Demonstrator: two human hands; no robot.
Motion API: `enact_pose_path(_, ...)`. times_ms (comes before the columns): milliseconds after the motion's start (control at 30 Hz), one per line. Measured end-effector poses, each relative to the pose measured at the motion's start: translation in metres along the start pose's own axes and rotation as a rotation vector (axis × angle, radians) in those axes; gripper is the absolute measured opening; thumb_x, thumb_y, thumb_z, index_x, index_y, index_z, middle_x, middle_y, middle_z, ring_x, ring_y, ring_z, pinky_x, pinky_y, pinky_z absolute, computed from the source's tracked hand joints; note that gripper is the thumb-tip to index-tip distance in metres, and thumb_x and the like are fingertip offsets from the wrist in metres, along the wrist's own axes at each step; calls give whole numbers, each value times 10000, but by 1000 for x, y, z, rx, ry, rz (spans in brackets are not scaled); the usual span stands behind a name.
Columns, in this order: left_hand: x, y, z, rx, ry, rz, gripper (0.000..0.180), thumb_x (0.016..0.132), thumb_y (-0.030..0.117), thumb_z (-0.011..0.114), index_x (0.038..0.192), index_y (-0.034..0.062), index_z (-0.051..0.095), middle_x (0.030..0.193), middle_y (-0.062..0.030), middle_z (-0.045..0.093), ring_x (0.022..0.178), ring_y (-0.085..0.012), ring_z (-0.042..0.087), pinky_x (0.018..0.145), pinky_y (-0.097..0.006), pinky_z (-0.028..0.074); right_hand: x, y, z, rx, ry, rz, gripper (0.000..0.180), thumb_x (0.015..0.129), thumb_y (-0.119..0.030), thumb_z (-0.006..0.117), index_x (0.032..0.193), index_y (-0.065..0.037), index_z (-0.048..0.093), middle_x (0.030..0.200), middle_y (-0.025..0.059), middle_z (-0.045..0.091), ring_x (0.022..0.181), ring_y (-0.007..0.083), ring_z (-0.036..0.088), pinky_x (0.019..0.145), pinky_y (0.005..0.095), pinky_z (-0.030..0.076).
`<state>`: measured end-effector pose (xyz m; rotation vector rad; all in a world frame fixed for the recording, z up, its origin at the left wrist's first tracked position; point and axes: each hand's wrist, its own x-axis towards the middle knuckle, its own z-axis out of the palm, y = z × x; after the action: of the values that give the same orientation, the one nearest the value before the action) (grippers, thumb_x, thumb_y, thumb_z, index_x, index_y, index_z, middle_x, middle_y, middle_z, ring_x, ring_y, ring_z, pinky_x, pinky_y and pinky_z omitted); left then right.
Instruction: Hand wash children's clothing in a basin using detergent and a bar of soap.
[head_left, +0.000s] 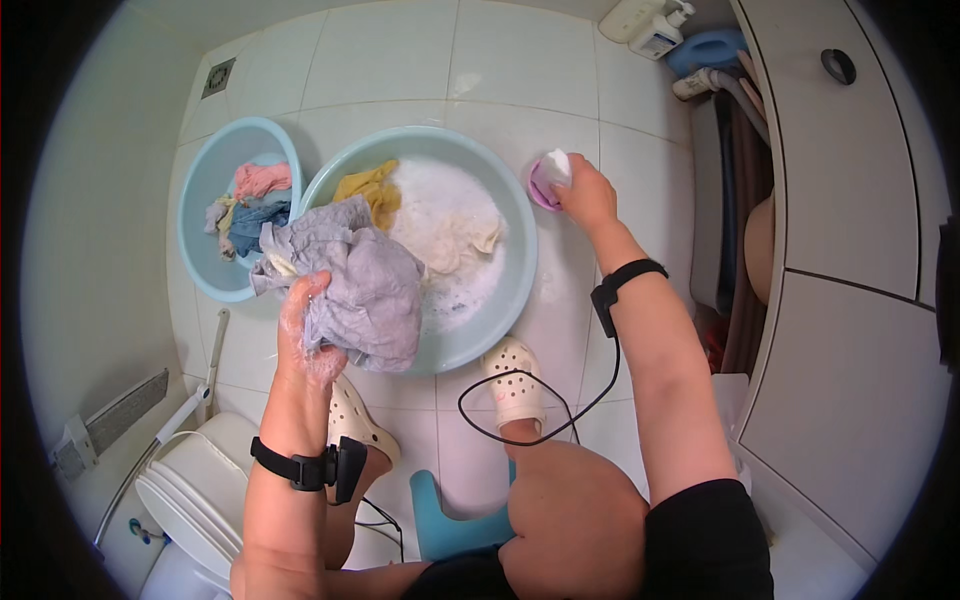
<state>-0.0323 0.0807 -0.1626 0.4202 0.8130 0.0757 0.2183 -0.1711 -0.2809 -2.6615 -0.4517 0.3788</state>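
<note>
My left hand [312, 325], wet with suds, is closed on a crumpled grey garment [368, 285] held over the near left side of the large light-blue basin [524, 265]. Foamy water fills that basin, with a mustard-yellow cloth [372, 192] at its far left and a cream cloth [468, 248] in the suds. To the right of the basin, my right hand [592, 198] grips a white bar of soap [557, 167] at a small pink soap dish [542, 190] on the floor. My fingers partly hide both the soap and the dish.
A smaller light-blue basin [186, 215] with several coloured clothes touches the large one on the left. A black cable [462, 405] loops near my right shoe [515, 385]. Grey cabinets [850, 370] stand at the right; a white folding stool-like item [195, 480] leans lower left.
</note>
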Motion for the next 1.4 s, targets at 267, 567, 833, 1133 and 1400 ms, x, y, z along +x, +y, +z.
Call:
enact_pose_path(267,0,0,0,-17,29,-22,442,732,167,580,1130,2,483,1042,-148,579,966,-308,562,903,-453,425,-5,-1,17,-229,7,-26,249,712,-102,609,937,-45,518,902,160,600,836,319,590,731,423,476)
enact_pose_path(567,0,1,4,-26,53,-36,440,730,164,580,1130,8,487,1048,-146,578,972,-312,560,906,-460,420,4,-20,12,-296,-26,-51,358,781,-304,590,1074,-115,508,1068,96,542,965,279,533,785,405,464)
enact_pose_path(833,1,1,0,-19,1,18,474,751,190,549,1175,-2,460,1110,-168,556,1020,-334,535,942,-482,380,7,-24,5,-347,-75,-64,467,791,-345,577,1169,-110,434,1047,99,542,1003,277,507,772,408,448)
enact_pose_path(1133,2,1,-6,-28,4,-24,488,747,195,552,1182,-3,453,1137,-170,541,1046,-332,521,957,-478,367,-5,-25,-11,-309,-104,-117,636,735,-292,659,1265,-108,361,1096,107,510,1034,270,478,823,397,419)
enact_pose_path(1400,2,-4,1,-69,-69,8,529,738,216,553,1210,9,432,1181,-170,514,1089,-343,489,977,-482,346,-71,-113,-3,959,-412,-49,579,794,-215,612,1298,-101,352,1189,88,492,1059,200,503,818,341,448)
